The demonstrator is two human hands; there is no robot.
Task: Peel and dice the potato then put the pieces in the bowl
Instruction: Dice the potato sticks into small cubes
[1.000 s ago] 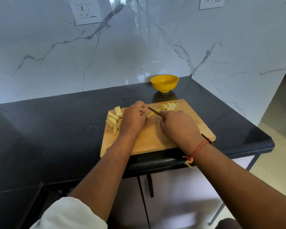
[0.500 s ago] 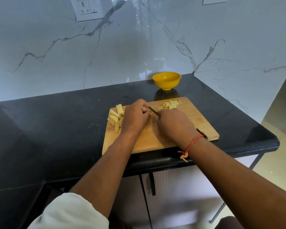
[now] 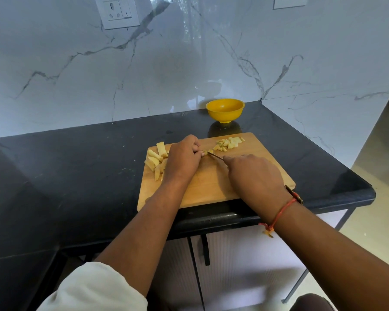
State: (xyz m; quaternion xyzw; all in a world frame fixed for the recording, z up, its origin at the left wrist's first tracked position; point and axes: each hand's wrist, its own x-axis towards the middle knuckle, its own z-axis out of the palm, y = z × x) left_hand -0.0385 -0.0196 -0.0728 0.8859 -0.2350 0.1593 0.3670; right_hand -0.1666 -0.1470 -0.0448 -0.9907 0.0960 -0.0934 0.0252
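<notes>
At the middle of the cutting board (image 3: pixel 211 185), fingers of the left hand (image 3: pixel 184 159) pinch a potato strip (image 3: pixel 205 152); the right hand (image 3: pixel 255 176) has its fingers clamped round the knife (image 3: pixel 215 155).

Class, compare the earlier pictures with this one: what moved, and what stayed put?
The right hand has drawn the knife slightly rightward, away from the left hand, widening the gap between them. Nothing was picked up or let go. Unchanged: the left hand pins a potato strip, uncut strips lie left, diced pieces far right, bowl empty behind the board.
</notes>
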